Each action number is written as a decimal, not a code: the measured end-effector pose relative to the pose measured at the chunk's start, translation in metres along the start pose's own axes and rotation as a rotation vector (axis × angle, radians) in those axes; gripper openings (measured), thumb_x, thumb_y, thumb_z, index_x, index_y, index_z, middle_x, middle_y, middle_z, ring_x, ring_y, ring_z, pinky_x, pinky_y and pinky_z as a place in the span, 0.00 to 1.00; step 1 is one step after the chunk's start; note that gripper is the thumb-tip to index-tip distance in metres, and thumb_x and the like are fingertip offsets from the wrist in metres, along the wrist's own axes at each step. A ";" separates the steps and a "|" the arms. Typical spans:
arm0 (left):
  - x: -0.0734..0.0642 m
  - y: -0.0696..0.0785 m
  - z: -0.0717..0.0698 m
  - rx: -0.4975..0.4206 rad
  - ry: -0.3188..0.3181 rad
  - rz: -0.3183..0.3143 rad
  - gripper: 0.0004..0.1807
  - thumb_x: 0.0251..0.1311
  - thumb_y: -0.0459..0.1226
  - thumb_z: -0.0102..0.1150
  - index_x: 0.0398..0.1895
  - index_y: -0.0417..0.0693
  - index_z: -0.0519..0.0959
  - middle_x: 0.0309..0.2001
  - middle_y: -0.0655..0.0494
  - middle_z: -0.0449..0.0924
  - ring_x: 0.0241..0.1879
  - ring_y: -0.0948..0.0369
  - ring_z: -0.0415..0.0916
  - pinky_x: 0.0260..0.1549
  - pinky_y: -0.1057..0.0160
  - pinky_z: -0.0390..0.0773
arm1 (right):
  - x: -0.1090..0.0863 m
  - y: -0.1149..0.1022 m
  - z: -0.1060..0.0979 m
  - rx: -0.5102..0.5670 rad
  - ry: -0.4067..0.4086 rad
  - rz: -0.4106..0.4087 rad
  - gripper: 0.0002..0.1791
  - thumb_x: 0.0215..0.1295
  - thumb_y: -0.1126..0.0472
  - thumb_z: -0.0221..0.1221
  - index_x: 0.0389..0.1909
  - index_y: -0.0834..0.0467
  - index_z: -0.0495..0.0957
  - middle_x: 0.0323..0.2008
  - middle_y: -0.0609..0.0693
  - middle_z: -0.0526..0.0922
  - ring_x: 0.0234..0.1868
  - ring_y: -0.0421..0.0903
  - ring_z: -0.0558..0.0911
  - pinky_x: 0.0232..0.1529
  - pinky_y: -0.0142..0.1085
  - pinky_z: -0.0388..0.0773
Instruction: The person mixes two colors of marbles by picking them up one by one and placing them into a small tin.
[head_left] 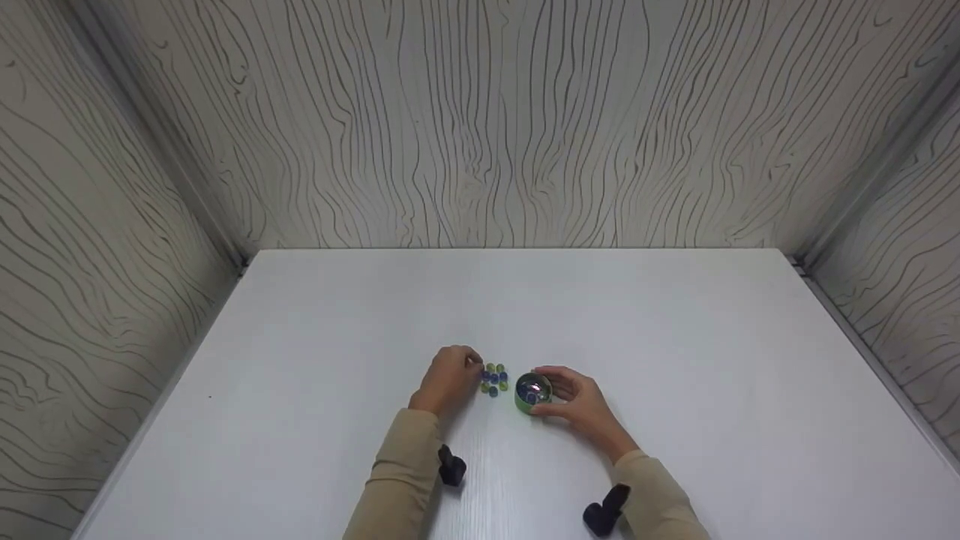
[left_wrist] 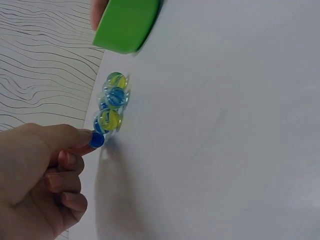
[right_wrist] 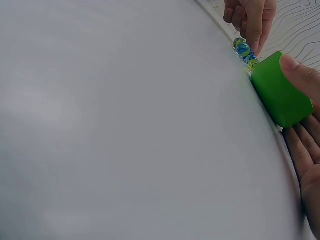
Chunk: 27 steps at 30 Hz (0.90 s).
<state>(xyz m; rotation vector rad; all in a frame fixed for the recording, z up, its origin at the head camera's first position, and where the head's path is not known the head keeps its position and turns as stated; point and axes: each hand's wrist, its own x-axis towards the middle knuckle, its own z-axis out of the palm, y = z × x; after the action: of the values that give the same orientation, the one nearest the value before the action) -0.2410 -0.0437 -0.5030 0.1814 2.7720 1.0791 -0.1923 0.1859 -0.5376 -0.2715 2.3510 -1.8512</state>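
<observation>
Left grip (left_wrist: 42,175) pinches a blue marble (left_wrist: 97,139); slipping could scatter marbles (left_wrist: 115,97) beside it; right grip (head_left: 581,403) clasps cup (left_wrist: 126,25).

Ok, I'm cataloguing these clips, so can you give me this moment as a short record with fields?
Left grip: pinches a blue marble
Right grip: holds a green cup by its sides
Loose marbles: blue and yellow-green, clustered between left grip and green cup
Cup contents: bluish, shiny; details unclear
Surface: white table
Backdrop: wall with wood-grain lines
</observation>
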 end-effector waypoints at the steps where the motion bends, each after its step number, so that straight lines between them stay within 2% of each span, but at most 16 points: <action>1: 0.000 0.000 0.000 0.002 0.000 -0.001 0.12 0.64 0.37 0.53 0.44 0.41 0.83 0.42 0.49 0.83 0.41 0.58 0.76 0.48 0.54 0.77 | 0.000 0.000 0.000 0.001 0.001 0.001 0.37 0.47 0.60 0.73 0.60 0.63 0.72 0.62 0.63 0.75 0.66 0.59 0.73 0.64 0.34 0.71; 10: 0.001 0.000 -0.003 0.015 -0.002 0.030 0.12 0.63 0.36 0.53 0.43 0.40 0.83 0.42 0.47 0.83 0.41 0.57 0.77 0.47 0.54 0.77 | 0.001 0.000 0.000 -0.017 0.008 0.005 0.37 0.46 0.60 0.73 0.60 0.63 0.72 0.61 0.63 0.76 0.65 0.59 0.74 0.63 0.34 0.72; 17: 0.001 0.001 -0.007 0.046 -0.002 0.063 0.11 0.63 0.35 0.56 0.42 0.38 0.83 0.38 0.47 0.83 0.37 0.58 0.75 0.43 0.55 0.77 | 0.000 -0.001 0.000 -0.007 0.005 0.005 0.37 0.46 0.61 0.73 0.60 0.63 0.72 0.61 0.63 0.76 0.65 0.59 0.73 0.64 0.37 0.71; 27: -0.001 0.003 -0.008 0.027 -0.013 0.047 0.11 0.64 0.35 0.55 0.45 0.39 0.82 0.37 0.50 0.81 0.34 0.61 0.72 0.39 0.60 0.75 | 0.000 -0.002 0.000 -0.006 0.004 0.009 0.37 0.46 0.59 0.73 0.60 0.63 0.72 0.62 0.63 0.75 0.66 0.59 0.72 0.65 0.37 0.70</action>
<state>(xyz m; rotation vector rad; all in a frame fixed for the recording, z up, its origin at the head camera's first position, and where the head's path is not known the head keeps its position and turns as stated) -0.2410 -0.0469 -0.4953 0.2575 2.7844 1.0483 -0.1923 0.1852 -0.5361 -0.2575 2.3559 -1.8428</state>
